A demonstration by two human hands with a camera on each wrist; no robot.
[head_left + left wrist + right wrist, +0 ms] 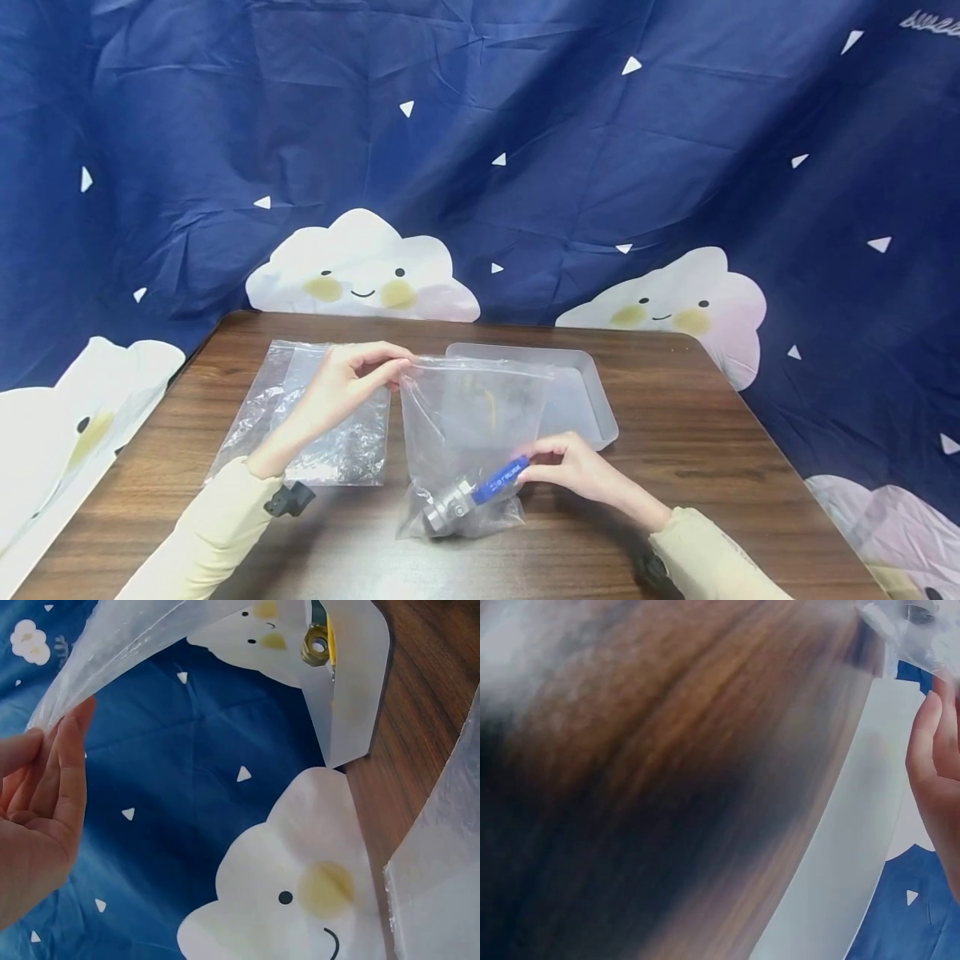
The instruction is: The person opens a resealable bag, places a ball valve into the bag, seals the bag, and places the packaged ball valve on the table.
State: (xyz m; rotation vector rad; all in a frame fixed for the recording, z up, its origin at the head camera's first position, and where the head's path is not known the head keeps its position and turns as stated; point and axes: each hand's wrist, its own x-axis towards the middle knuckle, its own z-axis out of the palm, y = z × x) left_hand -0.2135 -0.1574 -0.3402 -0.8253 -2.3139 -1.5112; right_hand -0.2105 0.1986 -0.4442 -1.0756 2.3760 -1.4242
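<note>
A clear zip bag (480,408) hangs upright above the near middle of the table, its top corner pinched between my left hand's (360,375) thumb and fingers. In the left wrist view, that hand (45,795) grips the stretched film. A metal ball valve (447,508) with a blue lever handle lies low at the bag's bottom, apparently inside it. My right hand (573,468) pinches the tip of the blue handle (501,481); whether film lies between them, I cannot tell. The right wrist view shows part of this hand (939,757) beside crumpled film.
Another clear zip bag (337,450) lies flat on the left of the brown table (690,433). Behind the held bag stands a translucent plastic tray (603,408). A brass fitting (316,646) with a yellow part is at the tray in the left wrist view. A blue curtain (555,108) hangs behind.
</note>
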